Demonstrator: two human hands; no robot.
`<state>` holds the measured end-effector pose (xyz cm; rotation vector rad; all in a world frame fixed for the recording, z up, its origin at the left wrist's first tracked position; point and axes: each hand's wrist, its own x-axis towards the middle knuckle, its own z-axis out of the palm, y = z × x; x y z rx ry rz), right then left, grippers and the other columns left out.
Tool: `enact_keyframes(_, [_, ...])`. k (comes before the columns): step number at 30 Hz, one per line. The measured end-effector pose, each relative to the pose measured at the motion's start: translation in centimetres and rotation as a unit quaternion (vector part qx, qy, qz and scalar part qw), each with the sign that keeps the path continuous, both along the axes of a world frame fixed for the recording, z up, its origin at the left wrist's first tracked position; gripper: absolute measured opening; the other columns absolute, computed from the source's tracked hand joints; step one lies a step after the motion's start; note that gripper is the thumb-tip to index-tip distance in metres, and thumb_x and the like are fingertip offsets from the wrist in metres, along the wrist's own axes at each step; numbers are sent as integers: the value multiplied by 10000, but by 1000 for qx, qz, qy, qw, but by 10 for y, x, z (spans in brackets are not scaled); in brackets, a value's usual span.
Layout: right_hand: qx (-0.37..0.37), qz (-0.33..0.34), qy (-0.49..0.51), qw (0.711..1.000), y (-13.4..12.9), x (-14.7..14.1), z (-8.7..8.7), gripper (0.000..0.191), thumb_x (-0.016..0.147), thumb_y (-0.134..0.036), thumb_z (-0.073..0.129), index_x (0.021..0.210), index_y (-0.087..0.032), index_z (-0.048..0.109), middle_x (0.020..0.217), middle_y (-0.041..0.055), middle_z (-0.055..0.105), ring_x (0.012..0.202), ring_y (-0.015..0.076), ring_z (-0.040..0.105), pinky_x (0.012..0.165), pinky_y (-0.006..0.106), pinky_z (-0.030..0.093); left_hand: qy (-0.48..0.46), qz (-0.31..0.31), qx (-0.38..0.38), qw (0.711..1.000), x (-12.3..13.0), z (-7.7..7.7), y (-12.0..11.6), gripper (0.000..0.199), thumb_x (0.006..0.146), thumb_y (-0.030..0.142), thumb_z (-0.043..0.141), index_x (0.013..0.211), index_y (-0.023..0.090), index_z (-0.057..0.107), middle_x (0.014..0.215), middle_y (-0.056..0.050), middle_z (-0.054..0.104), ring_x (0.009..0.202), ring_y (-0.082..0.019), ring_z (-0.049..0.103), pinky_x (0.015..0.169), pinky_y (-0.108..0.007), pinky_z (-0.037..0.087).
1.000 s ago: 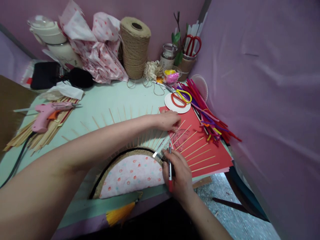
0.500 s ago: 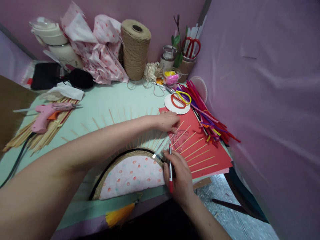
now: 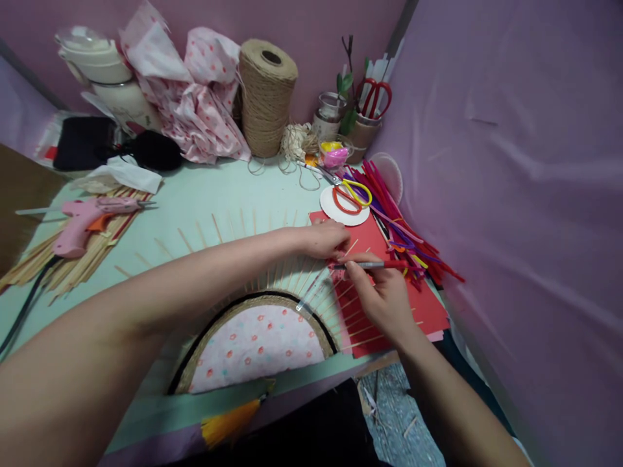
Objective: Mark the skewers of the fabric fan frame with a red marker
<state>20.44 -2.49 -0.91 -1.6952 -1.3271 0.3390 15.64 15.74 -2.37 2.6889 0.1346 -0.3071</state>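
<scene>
My left hand (image 3: 331,239) is closed at the far end of a clear ruler (image 3: 312,290), its fingertips bent down and partly hidden. In my right hand (image 3: 387,295) is a red-and-silver pen (image 3: 372,264), lying nearly level with its tip close to my left fingers. The ruler slants across thin wooden sticks (image 3: 217,228) that fan out from a half-round piece (image 3: 253,340) of white flowered cloth, edged in twine and a black band. Beneath the right-hand sticks lies red paper (image 3: 428,314), partly covered by my right hand.
A pink glue gun (image 3: 80,224) rests on a bundle of sticks (image 3: 29,269) at left. Behind stand a twine spool (image 3: 267,97), crumpled cloth (image 3: 209,123) and a bottle (image 3: 119,97). Scissors (image 3: 357,194) and pipe cleaners (image 3: 413,240) lie at right. A yellow tassel (image 3: 231,423) hangs at the front edge.
My right hand has moved from the ruler's near end up and right towards its far end. The pen has swung from upright to nearly level. My left hand stays in place.
</scene>
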Motion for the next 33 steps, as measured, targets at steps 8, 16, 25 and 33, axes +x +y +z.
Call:
enact_keyframes(8, [-65, 20, -20, 997, 17, 2, -4, 163, 928, -288, 516, 900, -187, 641, 799, 38, 715, 700, 169, 657, 643, 262, 470, -12, -14, -12, 1000, -3, 5, 0, 209, 836, 300, 539, 937, 163, 662, 1093, -121, 653, 996, -273, 567, 785, -369, 404])
enact_keyframes(16, [-115, 28, -68, 991, 22, 11, -6, 236, 916, -357, 550, 779, -176, 614, 692, 42, 677, 603, 162, 609, 559, 251, 409, -31, -29, -7, 999, 0, -7, 4, 183, 842, 305, 540, 916, 161, 626, 1091, -127, 622, 1016, -273, 543, 856, -393, 402])
enact_keyframes(25, [-119, 47, -114, 985, 26, 10, -8, 227, 921, -331, 549, 753, -184, 588, 650, 23, 650, 563, 158, 584, 537, 254, 378, 1, -19, 13, 1000, -4, 10, -3, 234, 814, 260, 543, 995, 144, 636, 1164, -148, 615, 1076, -299, 535, 846, -398, 406])
enact_keyframes(33, [-119, 55, -127, 983, 27, 10, -9, 197, 926, -332, 540, 802, -191, 598, 648, 19, 648, 557, 166, 582, 535, 260, 375, 5, -22, 27, 999, -3, 9, -2, 260, 773, 233, 582, 1015, 162, 648, 1160, -133, 631, 1091, -299, 535, 844, -391, 396])
